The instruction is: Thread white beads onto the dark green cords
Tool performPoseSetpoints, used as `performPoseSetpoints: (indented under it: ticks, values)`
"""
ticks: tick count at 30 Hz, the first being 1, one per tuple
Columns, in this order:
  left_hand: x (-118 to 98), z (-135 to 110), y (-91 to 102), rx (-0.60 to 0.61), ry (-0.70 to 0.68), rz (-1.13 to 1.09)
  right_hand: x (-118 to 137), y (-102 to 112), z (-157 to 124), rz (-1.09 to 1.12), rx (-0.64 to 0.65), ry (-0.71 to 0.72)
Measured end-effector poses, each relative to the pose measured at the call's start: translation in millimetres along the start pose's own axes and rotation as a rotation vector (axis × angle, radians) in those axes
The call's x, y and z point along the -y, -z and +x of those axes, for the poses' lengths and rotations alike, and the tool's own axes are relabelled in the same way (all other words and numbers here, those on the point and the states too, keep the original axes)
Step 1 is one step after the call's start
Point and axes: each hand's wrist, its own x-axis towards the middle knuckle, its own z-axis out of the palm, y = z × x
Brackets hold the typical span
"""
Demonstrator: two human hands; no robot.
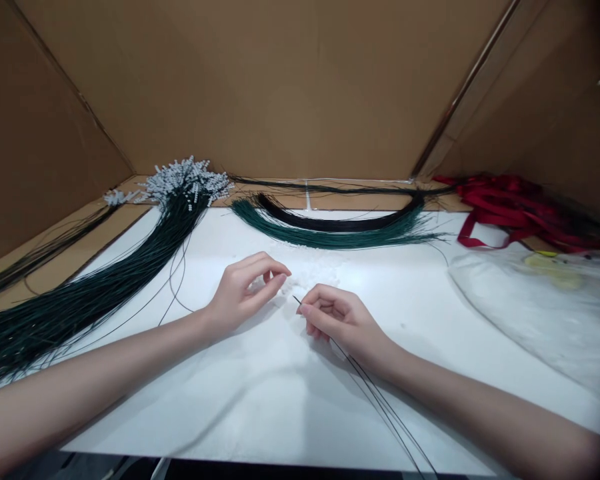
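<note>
My right hand [337, 317] is closed around a few thin dark wires [375, 393]. A short wire tip pokes out past the thumb and forefinger, and the long ends trail down toward the near edge. Just to the left, my left hand [247, 287] has its thumb and forefinger brought together in a pinch. Whatever sits between those fingertips, if anything, is too small to make out. Small white pieces [320, 267] lie scattered on the white board [260, 413] behind the hands.
At the left lies a thick bundle of dark green wires [130, 280] topped with white beaded tips [187, 179]. Green wires [330, 238] and black wires [340, 223] curve along the back. Red ribbon [505, 207] and a clear plastic bag [545, 307] are right. Cardboard walls [280, 87] enclose the board.
</note>
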Motion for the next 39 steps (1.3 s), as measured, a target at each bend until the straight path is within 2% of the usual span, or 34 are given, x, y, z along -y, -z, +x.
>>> performPoseSetpoints:
  ticks: [3,11,39]
  values:
    - [7.9,3.3,0.2,0.008,-0.107,0.144,-0.1,-0.3,-0.2,0.002,0.001,-0.006]
    - [11.5,0.7,-4.7,0.179,-0.188,0.419,1.2,-0.2,-0.1,-0.021,0.008,-0.004]
    - [11.0,3.3,-4.3,0.231,-0.093,0.373,2.2,0.5,-1.3,0.001,0.003,-0.025]
